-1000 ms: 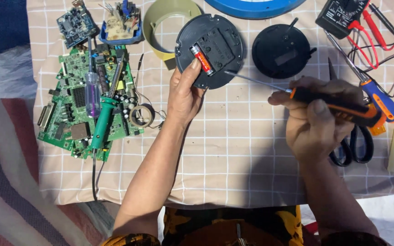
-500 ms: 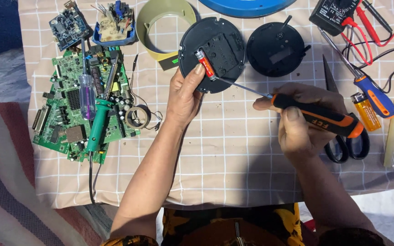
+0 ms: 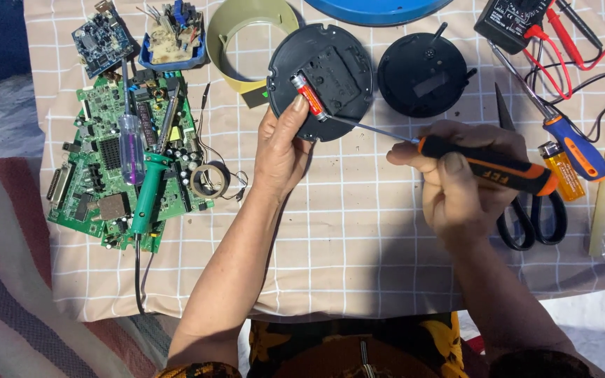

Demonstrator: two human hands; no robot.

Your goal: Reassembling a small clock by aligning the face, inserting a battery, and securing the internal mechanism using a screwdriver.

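Hands are busy over a desk (image 3: 358, 266) with a checked cloth on it. The left hand (image 3: 281, 150) rests its fingers on the edge of a round black clock back (image 3: 320, 80), pinching it at the rim, with the thumb up by a small red battery (image 3: 309, 97) that sits in the middle part. The right hand (image 3: 460, 185) is closed tight around an orange and black screwdriver (image 3: 484, 165). Its thin metal tip points left and touches the clock back just under the battery.

Next to that, on the right, lies another round black piece (image 3: 421, 75). A pair of black scissors (image 3: 530, 220) lies just under the right hand, and a blue and orange screwdriver (image 3: 574, 147) and a yellow lighter (image 3: 561, 170) are close by. Far to the left sits a green circuit board (image 3: 103, 175) with a green soldering iron (image 3: 150, 192) on top.
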